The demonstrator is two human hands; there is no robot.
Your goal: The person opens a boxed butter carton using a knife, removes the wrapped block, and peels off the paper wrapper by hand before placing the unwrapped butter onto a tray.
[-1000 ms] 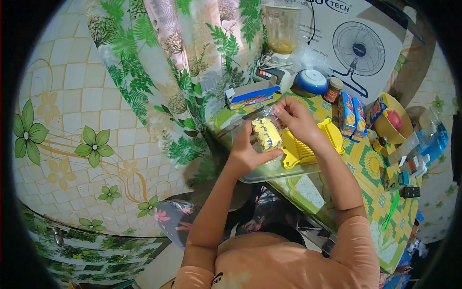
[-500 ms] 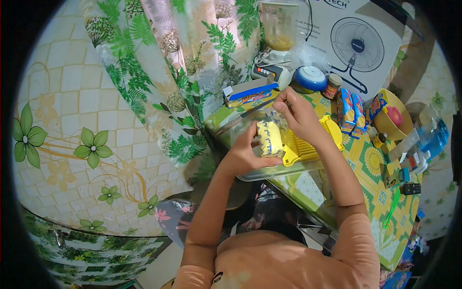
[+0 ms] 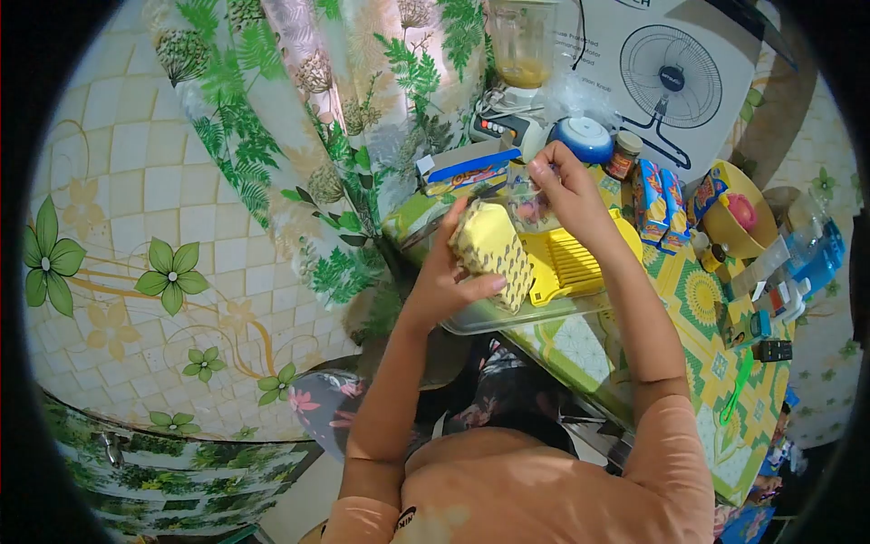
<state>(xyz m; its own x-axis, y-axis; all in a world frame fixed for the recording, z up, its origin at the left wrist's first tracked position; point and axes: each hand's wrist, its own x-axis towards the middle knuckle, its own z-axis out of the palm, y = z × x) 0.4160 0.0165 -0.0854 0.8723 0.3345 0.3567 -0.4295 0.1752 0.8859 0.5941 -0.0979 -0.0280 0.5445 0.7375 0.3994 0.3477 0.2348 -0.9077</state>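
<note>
My left hand (image 3: 437, 286) is wrapped around a yellow block in a wrapper with a small dark print (image 3: 497, 258), holding it tilted above a clear plastic container (image 3: 476, 323). Between the thumb and fingers of my right hand (image 3: 569, 190) is a crumpled clear plastic wrapper (image 3: 527, 207), just beyond the block. Beside the block, a yellow ridged plastic tray or grater (image 3: 575, 267) rests over the container. A dark, thin knife-like object is mostly hidden behind the block and my left hand.
Behind stand a blender (image 3: 521, 68), a blue-and-white bowl (image 3: 583, 140), a brown jar (image 3: 623, 156) and an open box (image 3: 467, 168). To the right are blue snack packs (image 3: 660, 207), a yellow bowl (image 3: 757, 218) and a green utensil (image 3: 737, 388) on the patterned tablecloth (image 3: 702, 304).
My left hand has turned the block, so a broader side and its plain yellow end now show. My right hand has risen slightly with the clear wrapper.
</note>
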